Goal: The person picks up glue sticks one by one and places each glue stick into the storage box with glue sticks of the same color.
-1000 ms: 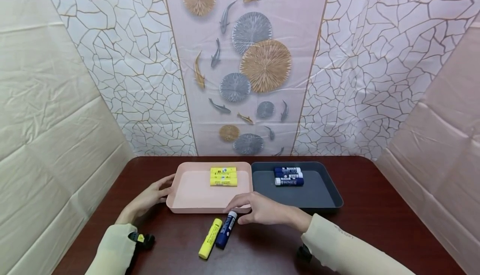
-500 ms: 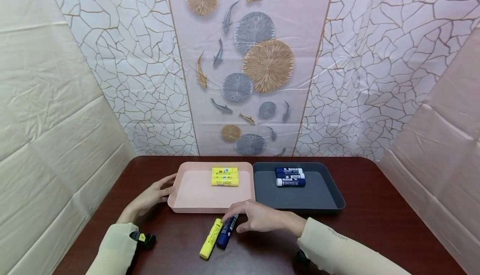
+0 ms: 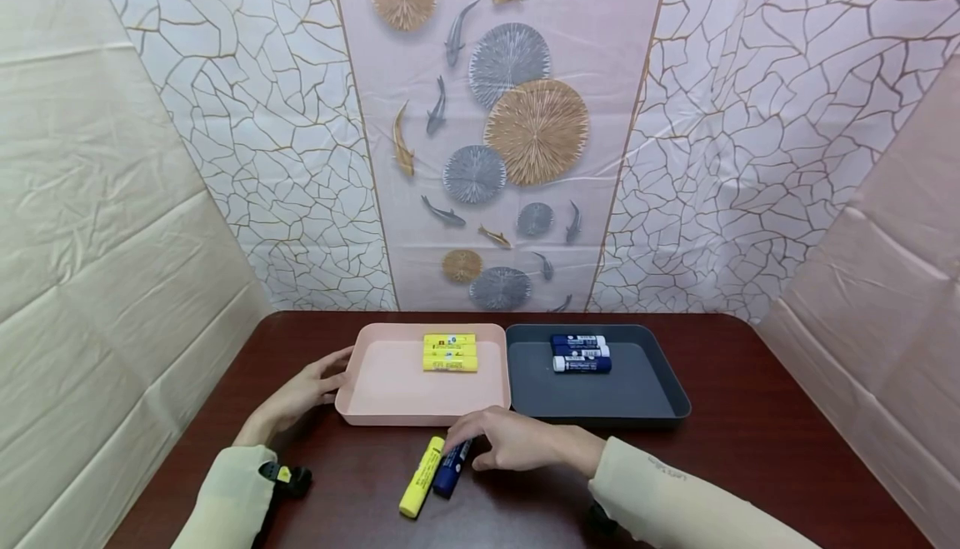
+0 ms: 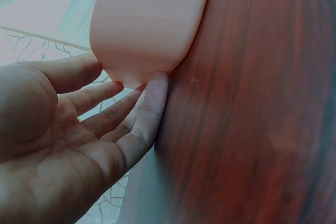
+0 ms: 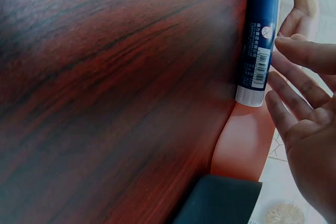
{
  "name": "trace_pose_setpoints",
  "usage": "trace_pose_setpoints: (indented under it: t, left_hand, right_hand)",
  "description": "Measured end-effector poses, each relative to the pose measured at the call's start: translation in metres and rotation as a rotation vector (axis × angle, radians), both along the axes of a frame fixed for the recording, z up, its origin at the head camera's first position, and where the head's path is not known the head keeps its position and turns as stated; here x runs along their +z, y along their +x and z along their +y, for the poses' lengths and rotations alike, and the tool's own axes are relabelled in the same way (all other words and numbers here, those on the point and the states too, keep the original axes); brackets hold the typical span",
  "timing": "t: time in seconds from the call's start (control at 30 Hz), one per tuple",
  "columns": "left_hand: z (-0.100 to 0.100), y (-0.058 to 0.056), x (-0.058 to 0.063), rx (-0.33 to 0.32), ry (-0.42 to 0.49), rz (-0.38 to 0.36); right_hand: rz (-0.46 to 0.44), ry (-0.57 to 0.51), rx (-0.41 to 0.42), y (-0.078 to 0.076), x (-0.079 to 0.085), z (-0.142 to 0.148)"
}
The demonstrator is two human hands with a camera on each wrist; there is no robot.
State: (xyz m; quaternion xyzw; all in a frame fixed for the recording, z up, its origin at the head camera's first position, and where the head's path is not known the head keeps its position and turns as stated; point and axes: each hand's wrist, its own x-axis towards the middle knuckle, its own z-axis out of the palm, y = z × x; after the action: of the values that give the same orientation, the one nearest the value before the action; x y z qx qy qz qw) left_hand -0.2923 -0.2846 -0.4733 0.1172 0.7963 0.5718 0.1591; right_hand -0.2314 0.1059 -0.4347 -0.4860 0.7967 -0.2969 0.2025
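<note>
In the head view, my left hand (image 3: 300, 395) rests at the left end of the pink tray (image 3: 390, 420). Its loosely extended fingers touch the tray's outer wall (image 4: 142, 40) in the left wrist view. My right hand (image 3: 517, 439) hovers over a blue glue stick (image 3: 450, 472) with a white cap, which lies on the table in front of the trays. In the right wrist view its fingers are spread close beside that blue stick (image 5: 257, 45), without a visible grip. Left of it lies a yellow glue stick (image 3: 422, 478), slanted the same way. The fingers hide the blue stick's far end in the head view.
Several yellow glue sticks (image 3: 450, 353) lie in a row inside the pink tray. A dark grey tray (image 3: 645, 395) adjoins it on the right, with blue glue sticks (image 3: 581, 353) at its back. Patterned cloth (image 3: 480, 224) hangs behind the brown table (image 3: 735, 449).
My right hand has come down and slightly nearer, over the blue glue stick's capped end. My left hand stays at the pink tray. The head view has shifted slightly.
</note>
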Motion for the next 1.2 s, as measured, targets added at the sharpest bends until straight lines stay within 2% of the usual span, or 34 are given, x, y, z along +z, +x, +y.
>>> trace_pose_setpoints:
  t: [0.27,0.5,0.6,1.2]
  left_hand:
    - [0.0009,-0.0003,-0.0004,-0.008,0.005,0.001]
    - [0.0016,0.001,0.0006,0.003,-0.001,-0.006]
    - [0.0018,0.0012,0.0009,0.007,-0.006,-0.007]
    - [0.0022,0.0006,0.0008,0.011,-0.001,-0.013]
  right_hand:
    - [0.029,0.035,0.007,0.0011,0.0012,-0.0005]
    - [0.187,0.082,0.018,0.0039,0.0014,0.0011]
    - [0.213,0.088,0.012,0.0042,-0.0005,0.0026]
    - [0.21,0.122,-0.012,0.0044,-0.0047,0.0067]
